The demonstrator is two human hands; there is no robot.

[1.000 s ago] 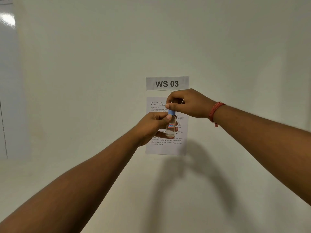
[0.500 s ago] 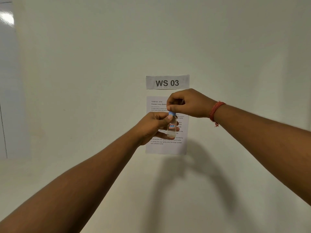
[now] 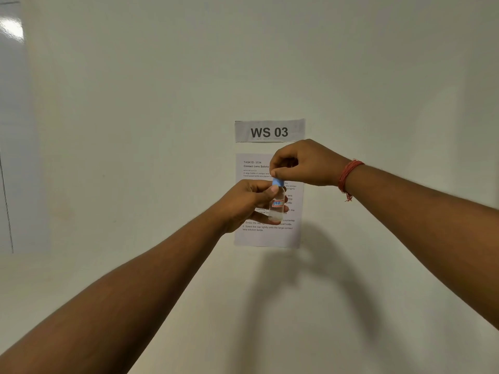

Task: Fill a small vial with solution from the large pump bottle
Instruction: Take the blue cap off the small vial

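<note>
We are observing the vial [image 3: 277, 205] just right of frame centre, held upright in the air in front of a pale wall [image 3: 135, 103]. It is showing a clear body with a small red-bordered label on its front and a blue cap [image 3: 278, 182] sitting on its neck. Its contents are looking clear; we cannot tell the fill level.

The left hand [image 3: 247, 203], coming in from 7 o'clock, is wrapping the vial's body: the thumb is lying against the upper side and the fingers are curling round behind and beneath. The right hand [image 3: 306, 164], reaching in from 3 o'clock, is sitting directly above at the vial's 12 o'clock, pinching the blue cap between thumb and fingertips. We cannot tell whether the cap is seated fully. A red thread wristband [image 3: 348, 176] is circling the right wrist.

Behind the vial, an instruction sheet [image 3: 270, 236] is hanging on the wall, partly covered by both hands, with its lower lines readable about screwing caps on. At its 12 o'clock a smaller sign [image 3: 269, 130] is reading "WS 03". The arms are casting a soft shadow on the wall toward 5 o'clock. At 9 o'clock, along the frame's left edge, a glossy panel [image 3: 10, 130] is catching a light reflection near the top.
</note>
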